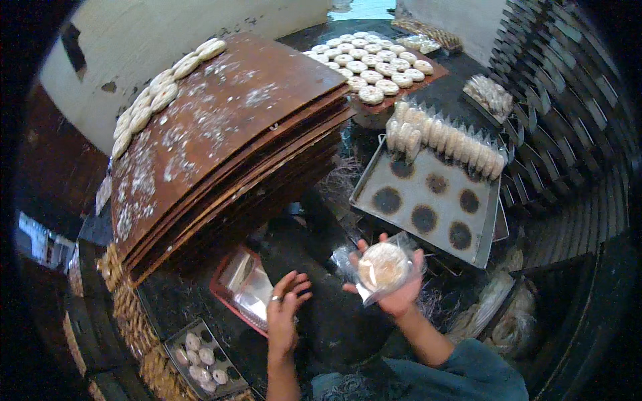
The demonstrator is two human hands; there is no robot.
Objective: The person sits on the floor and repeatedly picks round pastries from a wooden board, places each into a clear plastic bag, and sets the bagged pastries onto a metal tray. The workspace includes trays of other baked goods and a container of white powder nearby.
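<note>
My right hand (400,294) holds a round pale pastry in a clear plastic bag (383,267), palm up, just below the near edge of a metal tray (428,220). My left hand (284,311) is open with fingers spread and a ring on one finger; it hovers beside a red tray of clear bags (242,287) and holds nothing. Upright bagged pastries (445,137) line the far end of the metal tray, whose bare part shows dark round stains.
A tall stack of floury brown boards (227,147) stands at the left, with a row of raw pastries (157,93) along its far edge. Another board of round pastries (374,63) lies beyond. A small tray of pastries (200,357) sits lower left. Stacked racks fill the right side.
</note>
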